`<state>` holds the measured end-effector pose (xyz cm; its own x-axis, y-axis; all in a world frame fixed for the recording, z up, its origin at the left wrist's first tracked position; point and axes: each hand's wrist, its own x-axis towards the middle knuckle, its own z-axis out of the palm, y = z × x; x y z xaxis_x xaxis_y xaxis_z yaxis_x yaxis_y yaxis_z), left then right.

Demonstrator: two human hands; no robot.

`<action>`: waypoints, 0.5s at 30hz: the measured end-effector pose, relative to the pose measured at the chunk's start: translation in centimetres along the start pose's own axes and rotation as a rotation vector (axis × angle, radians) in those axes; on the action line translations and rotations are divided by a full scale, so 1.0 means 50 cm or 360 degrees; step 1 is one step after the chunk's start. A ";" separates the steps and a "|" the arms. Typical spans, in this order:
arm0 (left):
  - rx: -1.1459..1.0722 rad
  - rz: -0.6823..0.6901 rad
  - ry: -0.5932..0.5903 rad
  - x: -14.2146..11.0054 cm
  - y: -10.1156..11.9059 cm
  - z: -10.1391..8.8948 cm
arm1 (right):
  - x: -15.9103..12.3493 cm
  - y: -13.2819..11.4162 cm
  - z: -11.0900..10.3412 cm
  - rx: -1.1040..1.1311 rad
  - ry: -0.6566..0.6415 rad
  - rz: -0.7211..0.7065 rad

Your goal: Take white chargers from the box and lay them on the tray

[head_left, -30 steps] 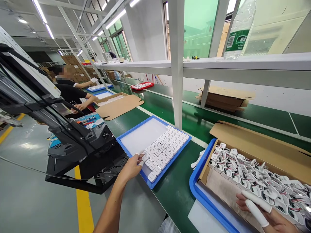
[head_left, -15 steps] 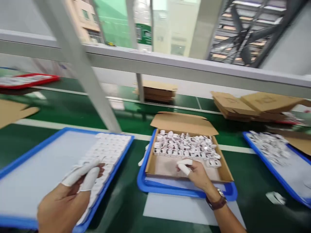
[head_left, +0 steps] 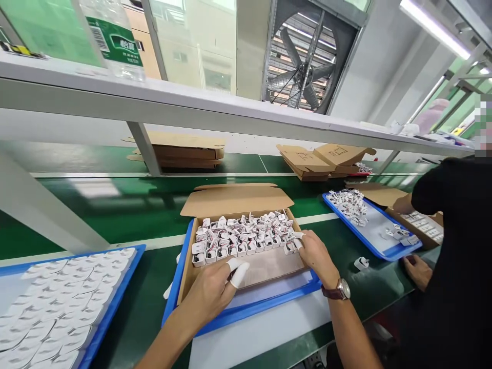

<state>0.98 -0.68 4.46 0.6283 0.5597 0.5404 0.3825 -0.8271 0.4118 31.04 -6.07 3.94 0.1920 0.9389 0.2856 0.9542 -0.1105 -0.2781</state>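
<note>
Resting in rows inside an open cardboard box (head_left: 269, 266), which sits on a blue tray (head_left: 246, 312) at the centre of the green bench, the small white plastic parts (head_left: 242, 238) with red and black wires are judged to be light, rigid and easily tipped; the thin wires look fragile, so each piece is best pinched by its white shell rather than by the leads. The left hand (head_left: 213, 289) is laid over the box's near wall, wrist low, its fingers loosely curled and narrow, white finger cots worn on the tips; nothing is seen in it. The right hand (head_left: 317, 256), a watch at its wrist, is reached in palm down to the right end of the front row, fingertips closed on or against a part, though a firm hold cannot be made out.
</note>
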 end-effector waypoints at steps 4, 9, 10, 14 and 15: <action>-0.0066 -0.0118 -0.0159 -0.012 -0.016 0.015 | 0.009 0.010 0.040 -0.0187 -0.0001 0.0002; -0.0248 -0.0240 -0.0181 -0.030 -0.035 0.003 | 0.007 -0.009 0.042 -0.0191 -0.0003 -0.0090; -0.0285 -0.0265 -0.0169 -0.030 -0.037 -0.001 | 0.006 -0.019 0.037 -0.0161 -0.0011 -0.0122; -0.0483 -0.0424 -0.0138 -0.022 -0.035 0.002 | 0.000 -0.077 0.021 0.0015 -0.0035 -0.0258; -0.0546 -0.0496 -0.0114 -0.020 -0.033 0.008 | -0.002 -0.095 0.019 0.0067 -0.0043 -0.0301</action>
<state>0.00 0.08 2.95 0.5685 0.7639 0.3054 0.3218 -0.5482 0.7720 26.29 -5.33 4.37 0.0033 0.9502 0.3117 0.9621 0.0820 -0.2602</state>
